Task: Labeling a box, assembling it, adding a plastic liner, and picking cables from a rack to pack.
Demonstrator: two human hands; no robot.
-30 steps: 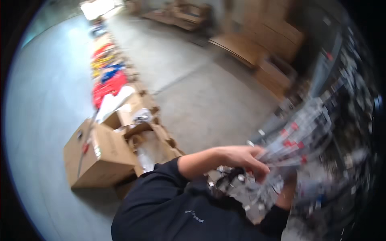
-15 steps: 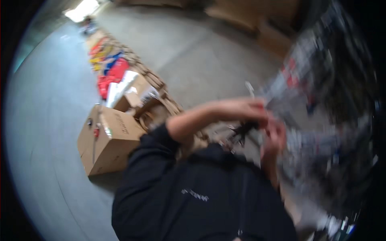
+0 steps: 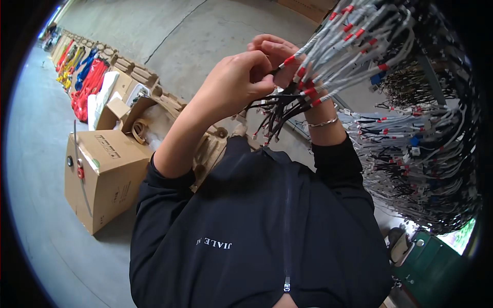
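Note:
Before my chest, a bundle of thin cables (image 3: 336,56), pale grey with red bands and black end sections, runs in from the upper right. My left hand (image 3: 231,82) is closed, thumb and forefinger pinching a black cable end beside a red band. Close against it is my right hand (image 3: 280,54), its fingers curved around the bundle; cables cover its palm and thumb. Below both hands, black leads (image 3: 280,113) with small connectors hang down. A chain bracelet (image 3: 324,122) circles my right wrist.
Dense hanging cable bundles (image 3: 411,149) fill the right side. At left stands a cardboard box (image 3: 108,164) with a strap. Red bundles (image 3: 90,90), with blue and yellow ones beyond, lie along a row of cardboard. A green box-like thing (image 3: 429,264) is at lower right.
The view has turned and become sharper. The cable bundle now shows clearly at my hands, which appear farther left and higher in the picture. The cardboard box has shifted left in view.

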